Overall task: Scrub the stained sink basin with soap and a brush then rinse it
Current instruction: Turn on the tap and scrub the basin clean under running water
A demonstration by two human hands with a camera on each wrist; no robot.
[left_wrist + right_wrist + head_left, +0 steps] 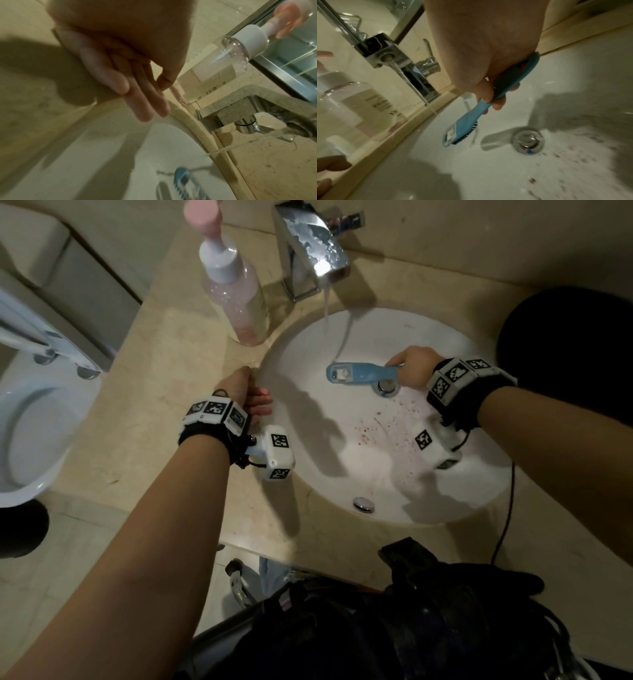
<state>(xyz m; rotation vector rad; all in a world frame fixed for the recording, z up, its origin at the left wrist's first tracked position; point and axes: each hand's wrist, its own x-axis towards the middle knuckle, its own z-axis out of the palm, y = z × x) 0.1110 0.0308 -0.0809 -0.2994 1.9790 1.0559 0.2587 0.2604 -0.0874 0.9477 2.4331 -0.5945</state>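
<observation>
The right hand (pixel 412 367) gripped the blue plastic scrub brush (pixel 359 373) under the running chrome tap (pixel 310 251), above the white round sink basin (pixel 479 491). The left hand (pixel 245 395) rested relaxed at the rim, holding nothing. Reddish stains (pixel 376 429) lay nearer; rinsing too long could wash off soap before scrubbing reached them.

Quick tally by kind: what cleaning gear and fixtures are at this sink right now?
Blue plastic scrub brush: 1
Clear pump bottle of pink soap: 1
Chrome square faucet, running: 1
Chrome drain plug: 1
Round white sink basin: 1
Total: 5
</observation>
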